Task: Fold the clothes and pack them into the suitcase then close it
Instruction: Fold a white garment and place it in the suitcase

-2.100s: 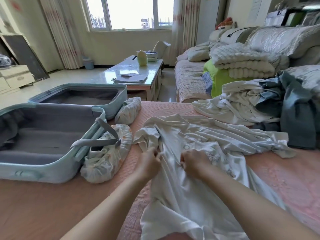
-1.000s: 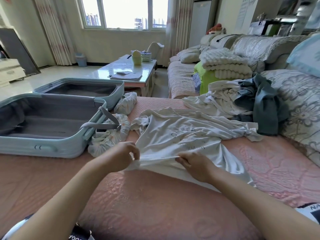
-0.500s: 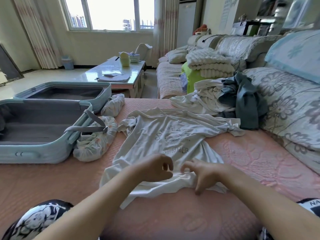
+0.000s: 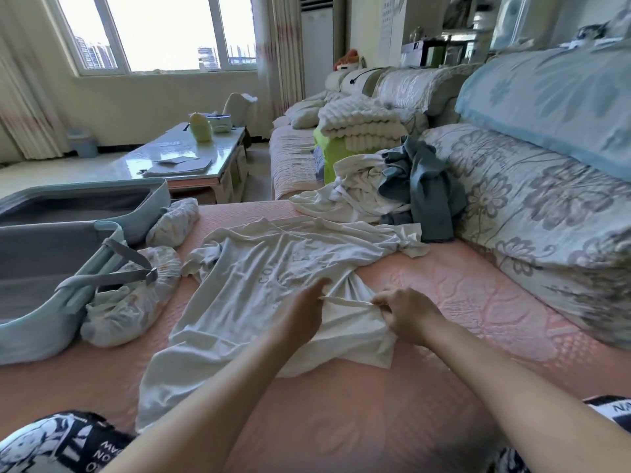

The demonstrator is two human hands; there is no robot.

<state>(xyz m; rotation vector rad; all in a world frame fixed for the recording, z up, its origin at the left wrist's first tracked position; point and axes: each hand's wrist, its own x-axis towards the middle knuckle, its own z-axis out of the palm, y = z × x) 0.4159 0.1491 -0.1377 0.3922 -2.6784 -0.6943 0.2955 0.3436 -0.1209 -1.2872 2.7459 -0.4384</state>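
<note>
A white T-shirt [image 4: 252, 285] with faint lettering lies spread on the pink quilted bed [image 4: 444, 302], its neck end away from me. My right hand [image 4: 404, 314] pinches a raised fold of the shirt near its right side. My left hand [image 4: 302, 315] lies on the shirt beside that fold with its fingers extended. The light blue suitcase [image 4: 44, 322] stands open at the left, its grey interior empty and a grey strap hanging over its edge. A pile of white and grey-blue clothes [image 4: 392, 189] sits at the far end of the bed.
Two shoe-shaped bundles in white floral bags [image 4: 133, 298] lie between suitcase and shirt. A floral cushion [image 4: 532, 206] lines the bed's right side. Behind are a glossy coffee table [image 4: 181, 162] and a sofa with folded blankets [image 4: 362, 124].
The shirt was pulled toward me and laid out flatter. My hands moved from its near hem up to a fold at its right side; my left hand's fingers straightened out.
</note>
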